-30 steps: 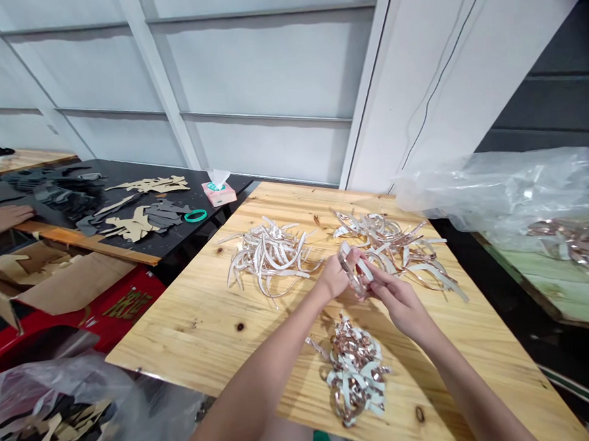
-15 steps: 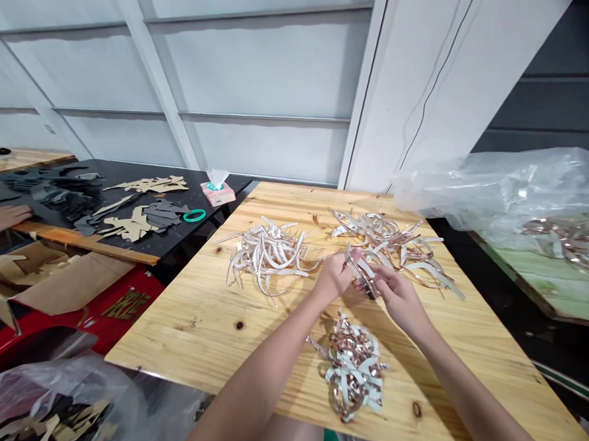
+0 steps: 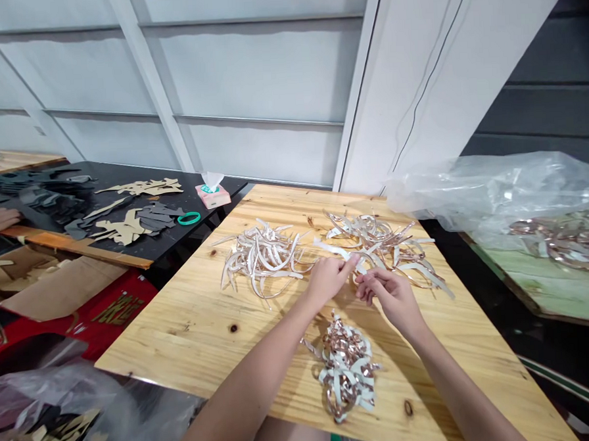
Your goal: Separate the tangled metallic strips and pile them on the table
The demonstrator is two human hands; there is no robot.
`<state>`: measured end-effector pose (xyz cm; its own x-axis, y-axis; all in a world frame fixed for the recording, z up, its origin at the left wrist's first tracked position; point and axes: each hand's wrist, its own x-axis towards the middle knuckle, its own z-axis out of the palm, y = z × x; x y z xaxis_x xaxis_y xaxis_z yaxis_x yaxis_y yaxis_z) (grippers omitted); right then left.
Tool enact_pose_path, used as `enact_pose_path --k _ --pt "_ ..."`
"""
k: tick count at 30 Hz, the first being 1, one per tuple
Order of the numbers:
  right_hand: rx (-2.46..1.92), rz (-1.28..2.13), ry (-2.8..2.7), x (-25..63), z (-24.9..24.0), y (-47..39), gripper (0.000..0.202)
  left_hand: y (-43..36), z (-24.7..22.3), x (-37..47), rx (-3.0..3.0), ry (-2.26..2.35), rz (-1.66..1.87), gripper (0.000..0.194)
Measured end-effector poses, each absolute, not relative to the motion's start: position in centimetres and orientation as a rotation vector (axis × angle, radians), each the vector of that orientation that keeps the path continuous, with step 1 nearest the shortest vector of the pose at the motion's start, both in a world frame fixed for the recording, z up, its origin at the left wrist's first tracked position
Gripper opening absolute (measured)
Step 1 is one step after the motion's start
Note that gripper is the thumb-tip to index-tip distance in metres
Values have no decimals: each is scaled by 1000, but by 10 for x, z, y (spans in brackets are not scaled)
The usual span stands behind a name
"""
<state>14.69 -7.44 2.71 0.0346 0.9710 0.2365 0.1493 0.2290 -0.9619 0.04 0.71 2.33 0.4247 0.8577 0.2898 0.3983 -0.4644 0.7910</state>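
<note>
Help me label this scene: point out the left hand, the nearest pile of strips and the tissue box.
Left hand (image 3: 326,278): head view, back of hand.
Nearest pile of strips (image 3: 346,366): head view, its middle.
Tissue box (image 3: 215,199): head view, front side.

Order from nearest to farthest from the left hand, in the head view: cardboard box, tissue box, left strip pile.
1. Left strip pile, left of the left hand
2. Tissue box, on the black table
3. Cardboard box, at far left

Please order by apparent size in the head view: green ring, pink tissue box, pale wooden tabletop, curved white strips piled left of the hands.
1. Pale wooden tabletop
2. Pile of curved white strips
3. Pink tissue box
4. Green ring
</note>
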Motion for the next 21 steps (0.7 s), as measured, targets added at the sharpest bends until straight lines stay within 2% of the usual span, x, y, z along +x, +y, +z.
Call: enact_pose_path --k 4,8,10,14,21 --pt "-1179 805 -1410 149 30 -76 27 -1 34 0 2100 762 957 54" --pt "-1165 754 -1461 151 33 -77 34 -8 41 0 2076 484 833 45" --pt "-1138 767 -1464 151 35 -78 36 -9 40 0 2057 470 799 47" --pt "-1086 881 -1329 151 34 -77 25 -9 35 4 1973 490 819 51" --pt "-894 1120 -932 146 33 -75 21 -12 35 11 1880 468 938 47"
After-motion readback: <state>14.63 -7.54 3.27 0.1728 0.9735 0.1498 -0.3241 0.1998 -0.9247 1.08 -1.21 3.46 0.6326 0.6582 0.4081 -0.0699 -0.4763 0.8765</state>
